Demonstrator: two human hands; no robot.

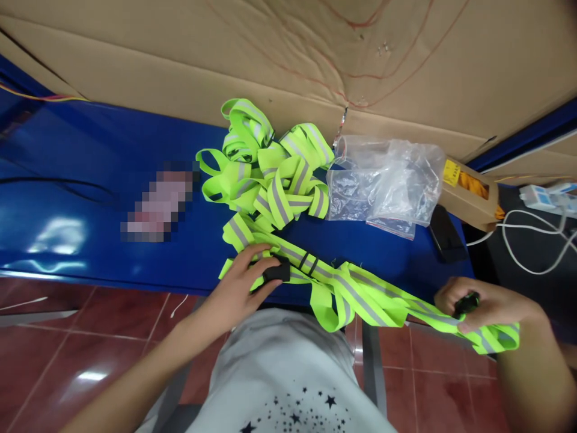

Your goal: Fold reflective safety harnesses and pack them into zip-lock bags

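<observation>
A neon-yellow reflective strap (360, 294) with a grey stripe stretches between my two hands along the table's front edge. My left hand (241, 282) is closed, thumb and fingers pinching a black piece (277, 272) on the strap's left end, which looks like a plastic buckle. At the right, past the front edge, my right hand (500, 304) grips the strap near a black fitting (466, 305), and a loop of the strap hangs out below the wrist. Two black bands cross the strap between the hands, and part of it droops in loose folds.
Bundled yellow reflective straps (288, 174) lie behind my left hand on the blue table (112, 156). Clear plastic bags (392, 180), a black phone (447, 233) and an open cardboard box (475, 195) are at the right. White cables (518, 252) curl beyond. A blurred patch (160, 204) lies left.
</observation>
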